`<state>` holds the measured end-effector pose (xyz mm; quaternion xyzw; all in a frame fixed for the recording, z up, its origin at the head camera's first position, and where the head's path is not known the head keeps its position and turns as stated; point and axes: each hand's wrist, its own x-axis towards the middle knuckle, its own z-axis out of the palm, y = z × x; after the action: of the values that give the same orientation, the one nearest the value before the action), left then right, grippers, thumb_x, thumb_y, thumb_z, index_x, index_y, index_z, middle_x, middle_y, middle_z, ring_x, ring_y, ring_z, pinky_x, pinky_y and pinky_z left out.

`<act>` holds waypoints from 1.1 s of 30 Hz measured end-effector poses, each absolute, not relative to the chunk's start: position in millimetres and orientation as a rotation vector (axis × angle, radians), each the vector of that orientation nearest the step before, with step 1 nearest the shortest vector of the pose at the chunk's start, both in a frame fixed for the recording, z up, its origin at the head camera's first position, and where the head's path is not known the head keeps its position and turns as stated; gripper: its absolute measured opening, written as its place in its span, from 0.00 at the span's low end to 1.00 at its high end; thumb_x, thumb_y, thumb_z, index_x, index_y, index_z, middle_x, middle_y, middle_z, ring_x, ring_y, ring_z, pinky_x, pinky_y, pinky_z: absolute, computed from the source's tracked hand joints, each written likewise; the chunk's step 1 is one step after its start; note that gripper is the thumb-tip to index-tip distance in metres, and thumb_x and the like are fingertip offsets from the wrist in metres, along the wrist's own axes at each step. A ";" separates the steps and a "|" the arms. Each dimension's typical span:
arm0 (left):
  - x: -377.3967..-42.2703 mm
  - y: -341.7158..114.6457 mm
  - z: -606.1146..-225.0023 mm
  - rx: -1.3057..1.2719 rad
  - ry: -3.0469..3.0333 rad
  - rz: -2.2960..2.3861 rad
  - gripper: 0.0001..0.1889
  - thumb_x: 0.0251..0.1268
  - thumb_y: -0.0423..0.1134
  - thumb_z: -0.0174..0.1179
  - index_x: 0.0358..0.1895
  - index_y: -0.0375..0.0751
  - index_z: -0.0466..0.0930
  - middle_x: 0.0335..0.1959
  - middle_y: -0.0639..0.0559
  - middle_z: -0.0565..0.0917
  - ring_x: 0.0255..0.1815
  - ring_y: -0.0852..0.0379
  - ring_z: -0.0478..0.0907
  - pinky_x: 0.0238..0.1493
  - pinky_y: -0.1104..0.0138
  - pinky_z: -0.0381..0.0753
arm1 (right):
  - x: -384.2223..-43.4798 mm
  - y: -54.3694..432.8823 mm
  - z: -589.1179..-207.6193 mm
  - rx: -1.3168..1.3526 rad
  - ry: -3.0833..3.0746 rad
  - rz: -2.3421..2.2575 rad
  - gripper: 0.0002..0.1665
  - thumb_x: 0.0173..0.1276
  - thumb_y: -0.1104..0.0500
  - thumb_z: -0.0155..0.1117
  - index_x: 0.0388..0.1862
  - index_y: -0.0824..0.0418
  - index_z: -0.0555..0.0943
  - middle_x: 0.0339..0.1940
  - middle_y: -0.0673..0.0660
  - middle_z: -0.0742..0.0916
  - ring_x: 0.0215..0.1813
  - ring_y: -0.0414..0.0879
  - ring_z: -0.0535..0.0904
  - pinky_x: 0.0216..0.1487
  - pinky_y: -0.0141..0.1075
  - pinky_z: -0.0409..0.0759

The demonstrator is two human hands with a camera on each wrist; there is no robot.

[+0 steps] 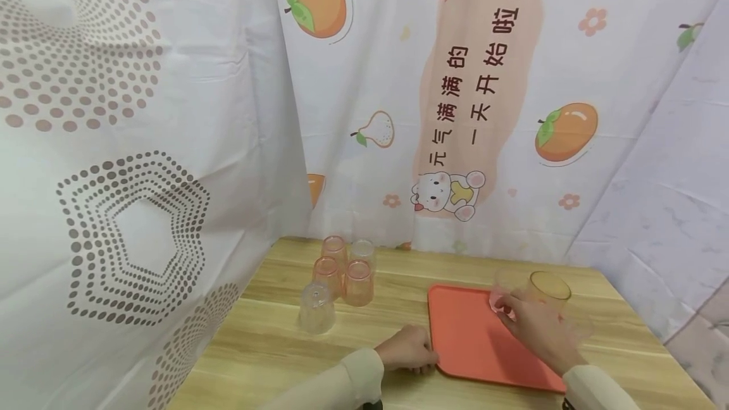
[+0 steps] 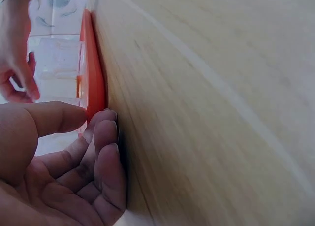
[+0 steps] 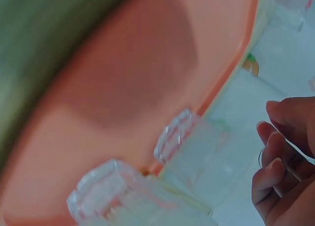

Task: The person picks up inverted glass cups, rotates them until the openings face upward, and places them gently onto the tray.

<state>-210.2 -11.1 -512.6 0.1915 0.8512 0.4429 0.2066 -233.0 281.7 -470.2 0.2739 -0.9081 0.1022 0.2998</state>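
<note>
My left hand (image 1: 407, 349) is at the near left corner of the red tray (image 1: 469, 337). In the left wrist view the thumb presses on the tray's rim (image 2: 94, 71) while the curled fingers lie against its edge, low by the table. Over the right part of the tray is my right hand (image 1: 538, 328), its fingers loosely bent with nothing between them. Just beyond it stand a clear glass (image 1: 509, 278) and a yellowish glass (image 1: 554, 286), partly hidden by the hand. Two glasses with thick faceted bases, one nearer (image 3: 142, 201) and one farther (image 3: 206, 157), show in the right wrist view.
Left of the tray, several upside-down glasses stand grouped on the wooden table (image 1: 273, 328): pinkish ones such as the front pink glass (image 1: 359, 285), and clear ones such as the nearest clear glass (image 1: 317, 310). A printed curtain (image 1: 353, 188) hangs behind the table.
</note>
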 end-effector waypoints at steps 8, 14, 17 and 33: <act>-211.3 -23.9 -509.1 0.530 2.387 1.273 0.15 0.68 0.38 0.67 0.21 0.41 0.85 0.16 0.50 0.83 0.15 0.57 0.77 0.17 0.67 0.74 | -210.1 259.1 -489.3 0.742 -2.553 0.430 0.14 0.51 0.64 0.83 0.31 0.51 0.85 0.27 0.38 0.82 0.28 0.35 0.78 0.28 0.33 0.77; -216.4 -38.5 -502.9 0.570 2.429 1.248 0.13 0.68 0.38 0.65 0.23 0.42 0.84 0.18 0.51 0.83 0.17 0.58 0.78 0.19 0.68 0.75 | -195.6 240.6 -497.0 0.793 -2.649 0.483 0.11 0.56 0.60 0.81 0.32 0.49 0.85 0.28 0.36 0.81 0.29 0.32 0.76 0.29 0.33 0.77; -219.2 -45.8 -496.9 0.600 2.489 1.193 0.15 0.69 0.40 0.65 0.22 0.41 0.83 0.18 0.54 0.81 0.16 0.60 0.75 0.19 0.70 0.71 | -188.7 230.8 -498.5 0.790 -2.696 0.478 0.09 0.58 0.56 0.80 0.32 0.46 0.85 0.29 0.36 0.80 0.30 0.30 0.74 0.29 0.33 0.76; -229.4 -87.9 -463.6 0.783 2.668 1.088 0.10 0.69 0.39 0.65 0.27 0.48 0.83 0.22 0.63 0.79 0.20 0.67 0.69 0.24 0.73 0.71 | -173.9 208.0 -509.6 0.922 -2.765 0.597 0.09 0.63 0.45 0.77 0.29 0.41 0.84 0.28 0.31 0.76 0.30 0.27 0.70 0.30 0.32 0.74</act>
<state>-229.4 -87.9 -463.6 0.2613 0.8910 0.3631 0.0778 -173.9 208.0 -509.6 0.3088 -0.9261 0.2001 0.0832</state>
